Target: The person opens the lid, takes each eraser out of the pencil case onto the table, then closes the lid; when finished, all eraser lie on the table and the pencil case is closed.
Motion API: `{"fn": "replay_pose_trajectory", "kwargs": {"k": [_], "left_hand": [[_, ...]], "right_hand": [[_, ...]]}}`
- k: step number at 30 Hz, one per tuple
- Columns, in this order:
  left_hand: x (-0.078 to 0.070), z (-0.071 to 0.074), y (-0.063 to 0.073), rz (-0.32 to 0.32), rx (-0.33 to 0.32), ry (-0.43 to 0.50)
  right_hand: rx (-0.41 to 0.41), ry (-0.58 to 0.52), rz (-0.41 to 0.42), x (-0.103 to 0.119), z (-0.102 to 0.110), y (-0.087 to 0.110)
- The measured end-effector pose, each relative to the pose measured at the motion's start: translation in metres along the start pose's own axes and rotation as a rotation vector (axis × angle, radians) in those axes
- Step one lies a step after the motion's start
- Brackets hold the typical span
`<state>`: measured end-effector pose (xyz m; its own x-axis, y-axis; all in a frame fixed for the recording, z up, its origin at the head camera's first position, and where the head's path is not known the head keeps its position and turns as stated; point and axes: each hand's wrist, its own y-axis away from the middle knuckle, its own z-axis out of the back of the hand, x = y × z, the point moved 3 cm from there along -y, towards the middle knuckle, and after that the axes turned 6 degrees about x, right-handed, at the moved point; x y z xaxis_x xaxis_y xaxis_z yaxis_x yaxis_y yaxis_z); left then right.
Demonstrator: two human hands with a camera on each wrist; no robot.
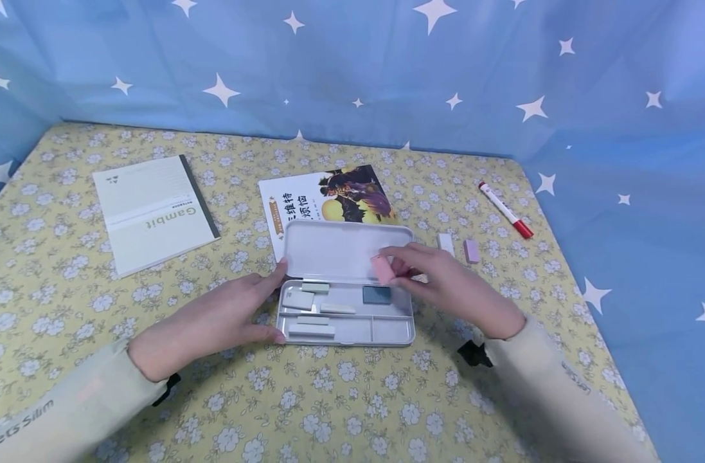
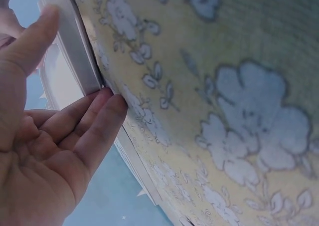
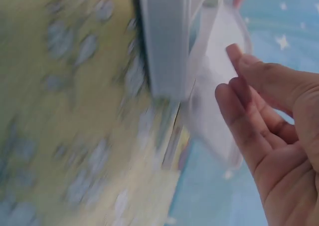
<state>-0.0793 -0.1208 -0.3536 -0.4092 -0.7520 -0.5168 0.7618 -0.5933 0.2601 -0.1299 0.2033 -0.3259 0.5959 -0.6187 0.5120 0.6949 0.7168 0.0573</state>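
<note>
An open white pencil case lies in front of me, its lid tipped back. Several small blocks that look like erasers sit in it, among them a dark teal block, a light green block and a white block. My right hand pinches a pink eraser between thumb and fingers over the case's right half. On the left, my left hand touches the side of the case with fairly straight fingers, thumb at the near corner and a finger by the lid's hinge.
A picture book lies partly under the lid. To the left is a notebook. Right of the case are a white block, a lilac block and a red-capped marker. A blue star-patterned curtain hangs behind the table.
</note>
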Motion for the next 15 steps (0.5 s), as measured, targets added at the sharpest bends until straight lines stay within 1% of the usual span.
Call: {"fn": "replay_pose_trajectory", "kwargs": {"k": [3, 5, 10, 15], "left_hand": [[0.000, 0.000, -0.001, 0.001, 0.002, 0.007], [0.000, 0.000, -0.001, 0.003, 0.004, 0.011], [0.000, 0.000, -0.001, 0.005, 0.006, 0.014], [0.001, 0.001, -0.001, -0.002, 0.003, 0.008]], "right_hand": [[-0.047, -0.076, -0.061, -0.015, 0.008, 0.012], [-0.085, -0.106, -0.097, -0.025, 0.013, 0.020], [-0.182, -0.116, -0.194, -0.051, 0.024, 0.041], [-0.214, -0.116, -0.287, -0.075, 0.033, 0.059]]}}
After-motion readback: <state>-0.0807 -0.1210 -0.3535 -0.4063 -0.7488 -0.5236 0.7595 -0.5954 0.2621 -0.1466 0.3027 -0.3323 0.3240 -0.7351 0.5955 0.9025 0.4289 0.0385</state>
